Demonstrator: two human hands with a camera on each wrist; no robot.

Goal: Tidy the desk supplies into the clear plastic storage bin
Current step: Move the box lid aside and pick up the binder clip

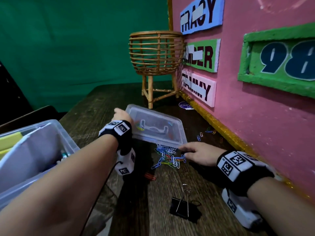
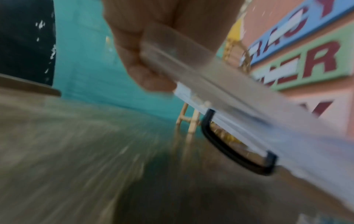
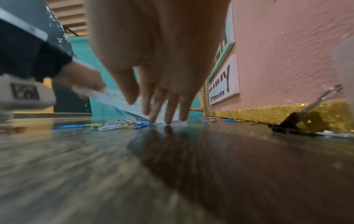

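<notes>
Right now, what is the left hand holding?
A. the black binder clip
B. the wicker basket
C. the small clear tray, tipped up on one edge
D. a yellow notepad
C. The left hand grips the far end of the small clear tray, which tilts with its near edge down by the pile of coloured paper clips; the black binder clip lies untouched on the desk.

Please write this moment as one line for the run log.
left hand: grips small clear container, tilted | right hand: open, fingertips on desk beside paper clips | binder clip: untouched
</notes>
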